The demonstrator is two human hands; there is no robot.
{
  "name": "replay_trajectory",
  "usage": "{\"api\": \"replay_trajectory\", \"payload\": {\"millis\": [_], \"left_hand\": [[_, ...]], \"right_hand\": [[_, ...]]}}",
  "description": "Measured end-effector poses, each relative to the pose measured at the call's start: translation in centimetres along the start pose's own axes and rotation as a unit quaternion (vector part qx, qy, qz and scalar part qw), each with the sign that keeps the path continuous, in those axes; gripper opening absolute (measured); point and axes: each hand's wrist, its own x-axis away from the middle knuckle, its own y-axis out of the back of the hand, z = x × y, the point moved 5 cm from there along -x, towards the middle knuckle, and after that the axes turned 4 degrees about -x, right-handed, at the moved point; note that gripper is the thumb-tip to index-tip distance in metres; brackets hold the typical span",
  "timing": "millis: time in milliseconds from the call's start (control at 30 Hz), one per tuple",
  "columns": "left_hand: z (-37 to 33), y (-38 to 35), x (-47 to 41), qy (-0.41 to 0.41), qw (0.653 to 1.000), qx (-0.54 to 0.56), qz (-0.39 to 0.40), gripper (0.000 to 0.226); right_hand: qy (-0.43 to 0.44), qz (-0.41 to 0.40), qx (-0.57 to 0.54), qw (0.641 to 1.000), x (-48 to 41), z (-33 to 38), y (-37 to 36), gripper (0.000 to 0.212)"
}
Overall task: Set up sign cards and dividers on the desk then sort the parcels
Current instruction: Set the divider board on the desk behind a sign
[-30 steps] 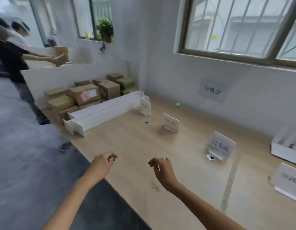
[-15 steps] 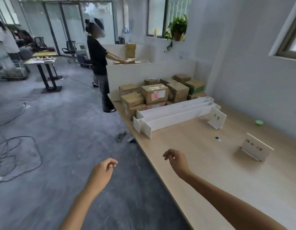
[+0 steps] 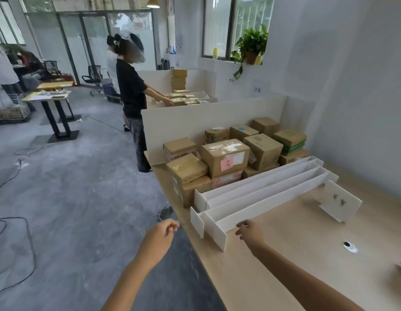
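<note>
Several long white dividers (image 3: 258,196) lie stacked side by side across the wooden desk (image 3: 296,254). Behind them stands a pile of brown cardboard parcels (image 3: 224,158). A white sign card (image 3: 341,203) with handwriting stands just right of the dividers. My right hand (image 3: 249,230) hovers over the desk at the near end of the dividers, fingers loosely curled and holding nothing. My left hand (image 3: 160,235) hangs off the desk's front edge above the floor, also loosely curled and holding nothing.
A white partition board (image 3: 195,122) closes off the desk's far end. A person in a black shirt (image 3: 130,95) works at the desk beyond it. Cables (image 3: 20,243) lie on the grey floor at left. A cable hole (image 3: 350,246) sits in the desk.
My view has swung left and closer to the dividers and parcels. Both hands have moved forward; my right hand now sits right at the dividers' near end.
</note>
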Motion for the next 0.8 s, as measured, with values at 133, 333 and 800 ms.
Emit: {"api": "replay_trajectory", "payload": {"millis": [133, 333, 800], "left_hand": [[-0.1, 0.2, -6.8, -0.015, 1.0, 0.001, 0.022, 0.027], [0.9, -1.9, -17.5, -0.057, 0.993, -0.027, 0.103, 0.027], [-1.6, -9.0, -31.3, -0.237, 0.909, -0.057, 0.339, 0.029]], "right_hand": [[-0.089, -0.026, -0.003, 0.996, -5.7, -0.6, -2.0, 0.017], [-0.189, -0.039, -0.006, 0.981, -9.9, -1.4, -5.1, 0.038], [-0.304, -0.155, 0.011, 0.94, -13.1, -0.6, -10.4, 0.068]]}}
